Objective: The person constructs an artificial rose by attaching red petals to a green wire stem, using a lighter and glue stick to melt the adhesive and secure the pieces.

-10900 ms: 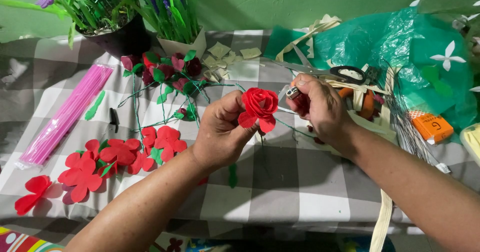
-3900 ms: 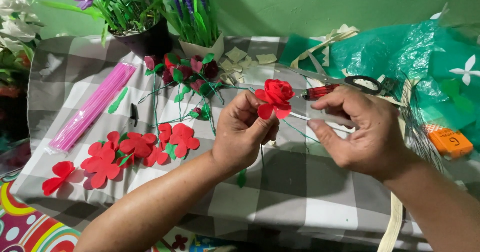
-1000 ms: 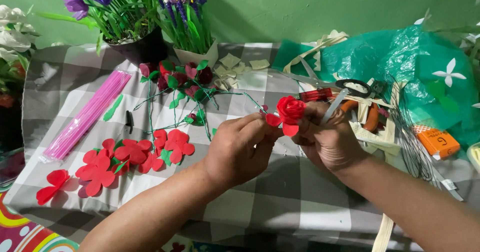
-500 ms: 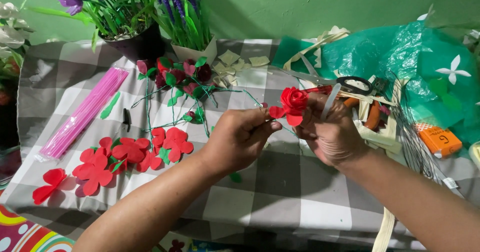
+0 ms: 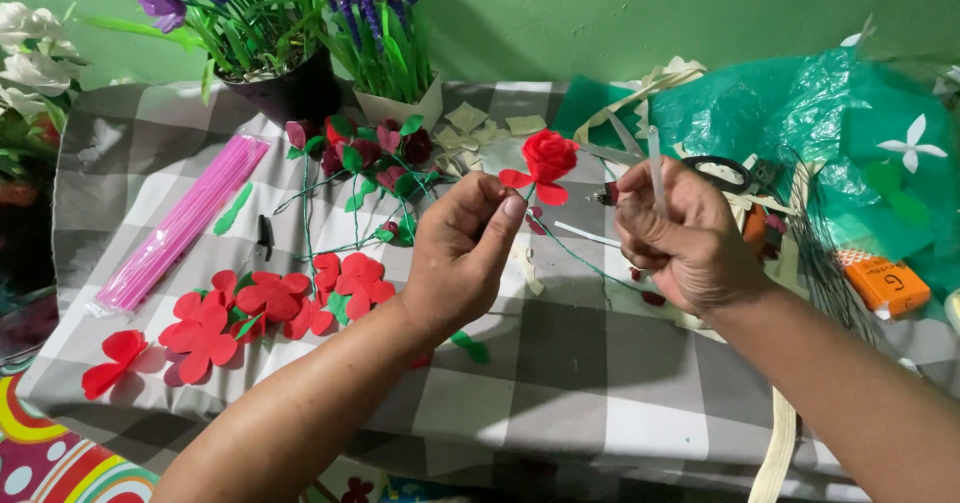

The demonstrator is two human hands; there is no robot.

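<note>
My left hand (image 5: 462,251) pinches the thin green wire stem of a red paper rose (image 5: 547,157) between thumb and fingertips and holds the flower upright above the checked tablecloth (image 5: 560,363). My right hand (image 5: 688,235) is a closed fist just to the right of the rose, apart from it. It grips a translucent whitish stick (image 5: 655,168) that points upward. A small dark tip (image 5: 605,196) pokes out of the fist toward the flower. The green wire (image 5: 572,253) trails down between the two hands.
On the left lie red paper petal cut-outs (image 5: 250,303) and a pink straw bundle (image 5: 185,223). Finished dark roses on green stems (image 5: 370,158) lie behind them, before two flower pots (image 5: 290,83). A green plastic bag (image 5: 800,113), scissors (image 5: 722,173) and an orange box (image 5: 885,283) sit on the right.
My right hand has drawn back from the rose to the right, so a gap shows between them. The rose now stands higher in my left fingers, and the whitish stick points up.
</note>
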